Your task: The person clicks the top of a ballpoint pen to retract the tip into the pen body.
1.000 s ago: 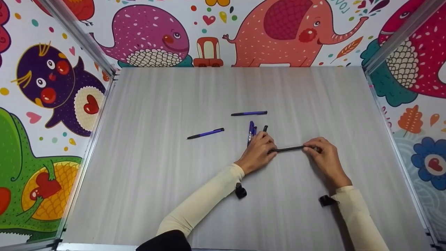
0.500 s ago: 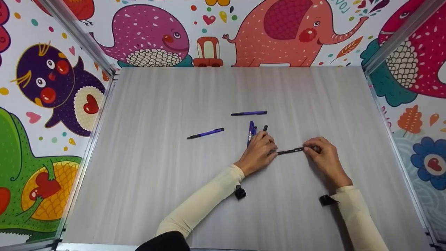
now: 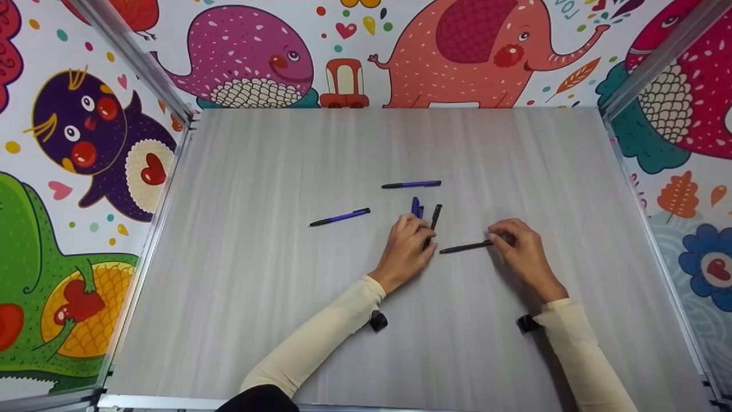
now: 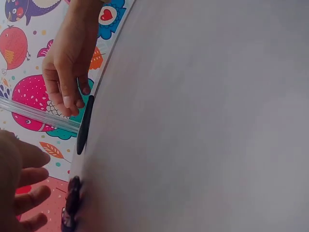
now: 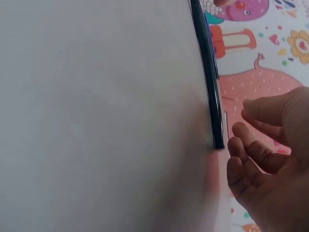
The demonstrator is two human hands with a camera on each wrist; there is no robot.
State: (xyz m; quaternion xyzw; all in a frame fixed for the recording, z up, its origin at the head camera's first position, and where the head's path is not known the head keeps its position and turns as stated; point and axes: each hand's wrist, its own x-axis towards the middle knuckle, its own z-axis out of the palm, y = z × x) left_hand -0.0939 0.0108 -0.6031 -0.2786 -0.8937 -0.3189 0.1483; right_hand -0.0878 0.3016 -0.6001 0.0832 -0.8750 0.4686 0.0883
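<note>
A black pen (image 3: pixel 464 248) lies slantwise on the table between the hands. My right hand (image 3: pixel 523 252) is at its right end, fingers loosely bent; in the right wrist view thumb and fingers (image 5: pixel 263 154) stand apart from the pen (image 5: pixel 211 82). My left hand (image 3: pixel 405 249) is over a small group of pens, hiding their lower parts: blue ones (image 3: pixel 416 206) and a black one (image 3: pixel 436 216). In the left wrist view its fingers (image 4: pixel 34 198) are spread, with nothing between them, beside dark pens (image 4: pixel 72 203).
Two blue-and-black pens lie apart: one pen (image 3: pixel 412 184) farther back, another pen (image 3: pixel 340 217) to the left. The grey table (image 3: pixel 257 286) is edged by metal strips, with walls of cartoon animals (image 3: pixel 457 57) at the back and sides.
My left hand has let go of the black pen's left end and drawn back leftward. The pen now lies free there. My right hand has shifted slightly left, and its fingers have loosened.
</note>
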